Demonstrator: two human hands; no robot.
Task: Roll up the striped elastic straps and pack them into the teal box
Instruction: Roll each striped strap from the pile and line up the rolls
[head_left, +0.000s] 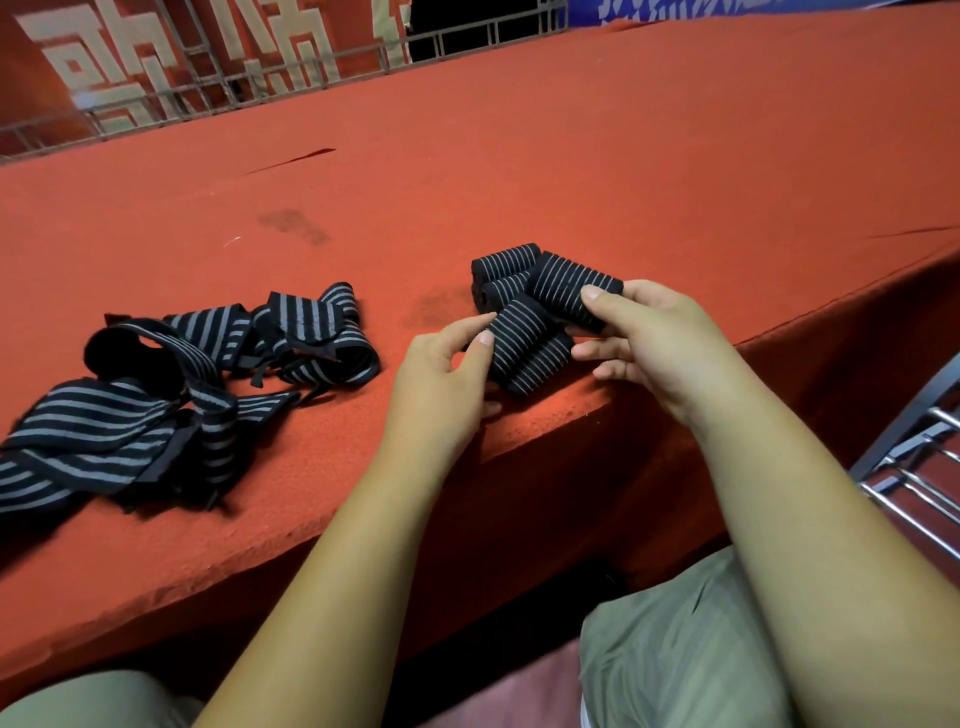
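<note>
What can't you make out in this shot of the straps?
Head view:
- Teal box: not in frame.
- Loose straps: cut off by left edge, tangled; count unclear.
- Rolled straps: stacked, partly covered by left hand and right hand; count unclear.

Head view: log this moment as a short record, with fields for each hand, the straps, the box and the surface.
left hand: pinches the end of the middle roll
right hand: grips the upper roll, thumb on top
rolled straps: cluster of several rolls near the table edge, between the hands
loose straps: tangled unrolled pile, left of the cluster
teal box: not in view
table: red covering with a few dark stains
</note>
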